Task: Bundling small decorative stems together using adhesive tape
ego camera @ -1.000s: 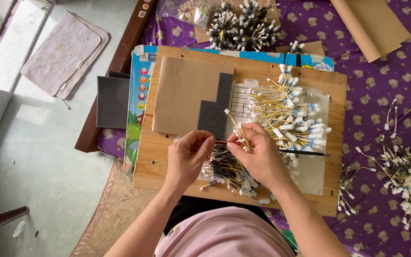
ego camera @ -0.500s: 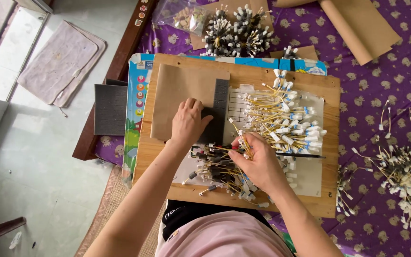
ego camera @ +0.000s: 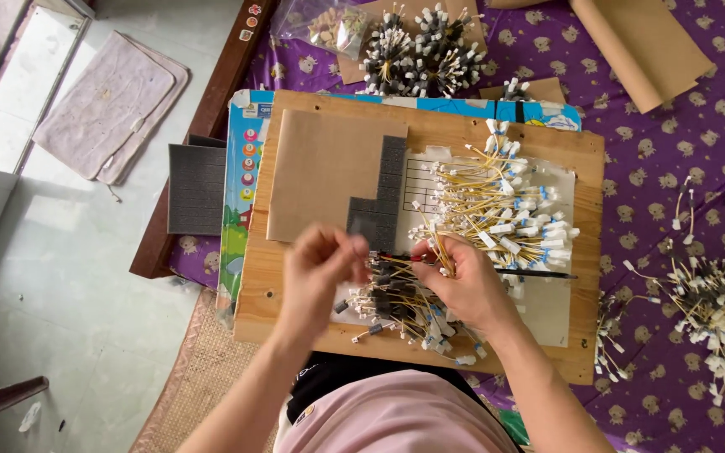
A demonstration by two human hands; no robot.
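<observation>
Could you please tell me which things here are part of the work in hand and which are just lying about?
In use: left hand, right hand, yellow wires, foam strip, wooden board.

Lying about: grey mat, brown paper roll, wire bundles, loose wires.

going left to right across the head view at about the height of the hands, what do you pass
grey floor → dark foam pad → colourful board edge → left hand → right hand → pile of yellow wires with white connectors → purple patterned cloth → loose wire bundle
</observation>
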